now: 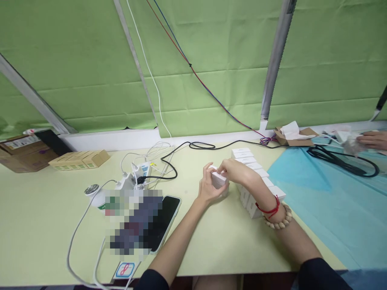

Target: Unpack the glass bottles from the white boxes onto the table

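A small white box (218,181) stands upright in the middle of the table, with my left hand (208,187) wrapped round its sides. My right hand (231,170) is at the top of this box, its fingers bent down against the upper edge. Whether those fingers pinch a flap or something inside is hidden. Close by on the right, under my right forearm, runs a row of several similar white boxes (262,173), set tightly against one another.
Left of my arm lie a phone (165,219), a white jar (96,197) and a power strip (146,169) with plugs and cables. Brown boxes (79,159) stand far left. At the right are a blue sheet (302,173), a coiled black cable (341,161), an opened carton (294,137) and another person's hand (375,140).
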`<state>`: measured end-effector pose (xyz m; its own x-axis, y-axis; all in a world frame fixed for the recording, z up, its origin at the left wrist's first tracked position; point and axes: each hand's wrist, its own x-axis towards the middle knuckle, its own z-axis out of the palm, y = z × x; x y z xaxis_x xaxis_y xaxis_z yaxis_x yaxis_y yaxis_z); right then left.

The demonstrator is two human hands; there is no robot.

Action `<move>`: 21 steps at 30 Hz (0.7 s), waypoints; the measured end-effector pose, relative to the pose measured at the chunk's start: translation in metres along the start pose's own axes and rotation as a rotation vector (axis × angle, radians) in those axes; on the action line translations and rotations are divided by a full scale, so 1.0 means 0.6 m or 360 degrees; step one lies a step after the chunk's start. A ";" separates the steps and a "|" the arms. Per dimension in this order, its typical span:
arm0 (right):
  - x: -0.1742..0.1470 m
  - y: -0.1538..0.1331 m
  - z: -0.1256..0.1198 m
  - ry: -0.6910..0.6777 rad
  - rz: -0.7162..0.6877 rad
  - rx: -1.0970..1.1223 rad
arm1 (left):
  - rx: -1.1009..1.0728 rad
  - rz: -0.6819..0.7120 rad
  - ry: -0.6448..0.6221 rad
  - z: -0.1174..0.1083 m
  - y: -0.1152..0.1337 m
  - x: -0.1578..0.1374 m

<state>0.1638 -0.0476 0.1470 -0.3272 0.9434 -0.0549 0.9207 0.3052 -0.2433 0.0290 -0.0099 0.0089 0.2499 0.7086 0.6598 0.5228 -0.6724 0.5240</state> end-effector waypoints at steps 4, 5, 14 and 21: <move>-0.006 -0.005 -0.007 -0.0156 -0.0071 -0.0060 | -0.0092 -0.0138 -0.0107 0.004 0.006 -0.008; -0.010 -0.005 -0.010 -0.0202 -0.0098 -0.0023 | -0.0113 -0.0204 -0.0145 0.003 0.009 -0.009; -0.096 0.047 -0.047 0.0565 -0.0203 0.0276 | -0.0418 -0.0808 -0.0056 0.015 0.047 -0.034; -0.171 0.078 0.037 0.1035 -0.0243 0.0088 | -0.0743 -0.0963 0.0127 -0.020 0.070 -0.094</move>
<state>0.2356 -0.1330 0.1199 -0.2419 0.7817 0.5748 0.8563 0.4506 -0.2525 0.0270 -0.0806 -0.0001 -0.0389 0.9763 0.2130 0.1468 -0.2053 0.9676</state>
